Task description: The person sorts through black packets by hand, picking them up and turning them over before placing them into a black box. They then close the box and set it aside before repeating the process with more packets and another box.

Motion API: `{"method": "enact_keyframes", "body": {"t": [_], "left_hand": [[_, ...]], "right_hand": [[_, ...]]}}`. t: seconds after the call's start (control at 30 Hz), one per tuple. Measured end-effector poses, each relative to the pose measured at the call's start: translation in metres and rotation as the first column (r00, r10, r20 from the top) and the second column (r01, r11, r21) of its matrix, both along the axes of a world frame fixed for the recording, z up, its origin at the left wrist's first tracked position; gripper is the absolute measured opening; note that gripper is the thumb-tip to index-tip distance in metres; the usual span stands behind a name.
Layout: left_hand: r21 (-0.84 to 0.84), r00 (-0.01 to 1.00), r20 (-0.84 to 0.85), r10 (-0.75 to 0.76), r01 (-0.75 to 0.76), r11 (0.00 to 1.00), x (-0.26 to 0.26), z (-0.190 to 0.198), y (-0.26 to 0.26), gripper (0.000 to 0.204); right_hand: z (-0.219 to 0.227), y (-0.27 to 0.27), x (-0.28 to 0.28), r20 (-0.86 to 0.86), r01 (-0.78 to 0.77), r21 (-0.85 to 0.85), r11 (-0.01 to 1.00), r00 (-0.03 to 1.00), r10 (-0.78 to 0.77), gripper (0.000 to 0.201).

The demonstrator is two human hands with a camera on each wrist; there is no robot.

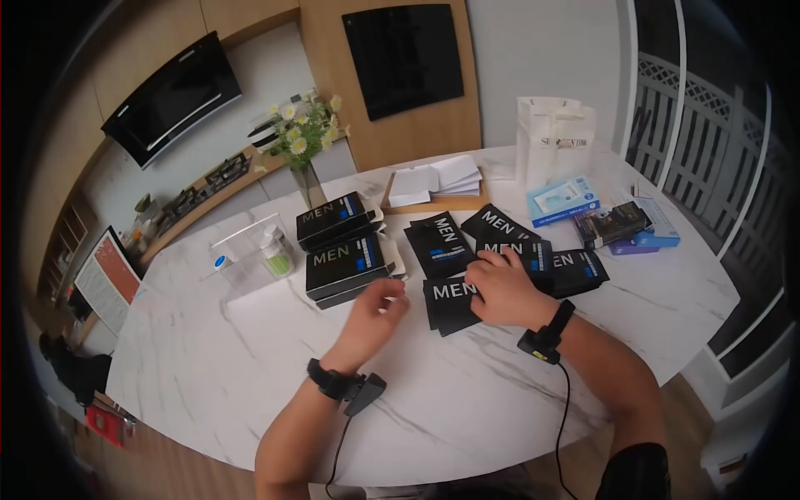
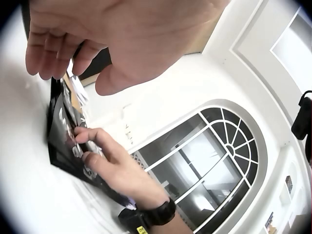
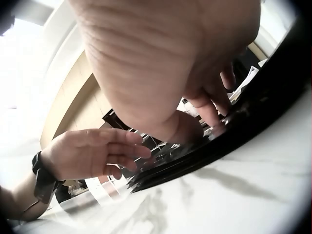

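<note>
Several flat black packets printed MEN lie in overlapping piles on the marble-look table. My right hand rests over them, its fingertips touching the upper packet and its thumb on the front packet. In the left wrist view, the thumb and fingers of the right hand lie spread on the packet faces. Nothing is in my left hand, loosely bent beside the front black MEN box. That box has its end flap open, and a second MEN box stands behind it.
Left of the boxes are small bottles and a clear stand. Behind stand a flower vase and a wooden tray with white papers. At right are a white paper bag, a blue box and a dark box.
</note>
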State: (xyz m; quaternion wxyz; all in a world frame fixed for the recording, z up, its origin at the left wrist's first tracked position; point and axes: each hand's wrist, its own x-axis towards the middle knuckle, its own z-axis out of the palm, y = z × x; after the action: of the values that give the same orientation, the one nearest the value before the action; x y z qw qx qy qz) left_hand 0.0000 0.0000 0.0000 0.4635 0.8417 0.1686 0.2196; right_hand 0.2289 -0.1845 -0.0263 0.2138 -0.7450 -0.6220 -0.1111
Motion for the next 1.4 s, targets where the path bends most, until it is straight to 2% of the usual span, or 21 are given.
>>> {"method": "enact_keyframes", "body": {"t": [0.17, 0.27, 0.37, 0.5, 0.6, 0.63, 0.73, 0.83, 0.93, 0.97, 1.07, 1.1, 1.13, 1.2, 1.23, 1.33, 1.37, 1.4], "left_hand": [[0.023, 0.981, -0.189, 0.034, -0.031, 0.999, 0.009, -0.026, -0.011, 0.06], [0.09, 0.984, -0.176, 0.04, -0.025, 0.996, 0.011, -0.029, -0.019, 0.069], [0.187, 0.97, -0.243, 0.027, 0.019, 0.982, 0.014, -0.021, -0.032, 0.074], [0.402, 0.974, -0.217, 0.059, 0.034, 0.915, 0.027, -0.024, -0.044, 0.079], [0.399, 0.878, -0.475, 0.059, 0.156, 0.904, 0.038, 0.002, -0.053, 0.081], [0.395, 0.893, -0.446, 0.062, 0.134, 0.909, 0.041, -0.001, -0.052, 0.077], [0.426, 0.905, -0.42, 0.076, 0.122, 0.896, 0.049, -0.004, -0.056, 0.068], [0.314, 0.952, -0.299, -0.064, 0.161, 0.936, 0.051, -0.009, -0.045, 0.053], [-0.015, 0.97, -0.201, -0.137, 0.136, 0.991, 0.04, -0.003, -0.041, 0.041], [-0.056, 0.965, -0.232, -0.125, 0.116, 0.992, 0.035, 0.01, -0.042, 0.035], [0.134, 0.989, -0.088, -0.121, 0.132, 0.982, 0.021, 0.012, -0.019, 0.032], [0.227, 0.993, -0.101, -0.065, 0.086, 0.97, 0.013, 0.021, -0.018, 0.029], [0.215, 0.994, -0.099, -0.055, 0.075, 0.974, 0.006, 0.027, -0.017, 0.028], [0.193, 0.995, -0.098, -0.03, 0.048, 0.98, -0.006, 0.035, -0.01, 0.026], [0.299, 0.997, -0.074, -0.006, 0.028, 0.954, -0.01, 0.036, -0.007, 0.023], [0.252, 1.0, 0.026, 0.01, -0.016, 0.968, -0.016, 0.03, -0.002, 0.023], [0.269, 0.997, 0.074, -0.007, -0.013, 0.963, -0.016, 0.023, 0.001, 0.024], [0.182, 0.994, 0.105, 0.025, -0.044, 0.982, -0.016, 0.018, 0.004, 0.024]], "right_hand": [[0.022, -0.003, -0.013, -0.027, 0.004, -0.179, 0.984, 1.0, -0.009, 0.03], [0.029, -0.004, -0.022, -0.027, -0.041, -0.195, 0.98, 0.999, 0.036, 0.034], [0.025, -0.008, -0.027, -0.006, -0.071, -0.185, 0.98, 0.997, 0.071, 0.037], [0.026, -0.008, -0.027, 0.022, -0.069, -0.206, 0.976, 0.997, 0.075, 0.042], [0.016, -0.007, -0.026, 0.034, -0.093, -0.151, 0.984, 0.994, 0.099, 0.049], [0.015, -0.006, -0.027, 0.038, -0.108, -0.12, 0.987, 0.993, 0.113, 0.051], [0.022, -0.008, -0.03, 0.005, -0.105, -0.164, 0.981, 0.994, 0.108, 0.056], [0.02, -0.009, -0.032, 0.026, -0.126, -0.045, 0.991, 0.992, 0.127, 0.06], [0.012, -0.003, -0.028, -0.015, -0.151, 0.091, 0.984, 0.988, 0.153, 0.066], [0.012, -0.002, -0.027, -0.014, -0.147, 0.124, 0.981, 0.989, 0.15, 0.067], [0.014, -0.002, -0.026, -0.048, -0.117, 0.22, 0.968, 0.99, 0.131, 0.064], [0.017, -0.003, -0.027, -0.056, -0.099, 0.235, 0.967, 0.992, 0.115, 0.069], [0.018, -0.002, -0.028, -0.129, -0.078, 0.279, 0.957, 0.985, 0.118, 0.071], [0.019, 0.003, -0.032, -0.274, -0.031, 0.364, 0.931, 0.952, 0.139, 0.077], [0.013, 0.007, -0.032, -0.468, -0.049, 0.415, 0.909, 0.845, 0.259, 0.082], [-0.004, 0.015, -0.036, -0.691, -0.07, 0.373, 0.925, 0.644, 0.328, 0.08], [-0.003, 0.012, -0.042, -0.764, -0.055, 0.28, 0.958, 0.592, 0.257, 0.075], [-0.009, 0.015, -0.045, -0.782, -0.058, 0.293, 0.954, 0.559, 0.274, 0.072]]}}
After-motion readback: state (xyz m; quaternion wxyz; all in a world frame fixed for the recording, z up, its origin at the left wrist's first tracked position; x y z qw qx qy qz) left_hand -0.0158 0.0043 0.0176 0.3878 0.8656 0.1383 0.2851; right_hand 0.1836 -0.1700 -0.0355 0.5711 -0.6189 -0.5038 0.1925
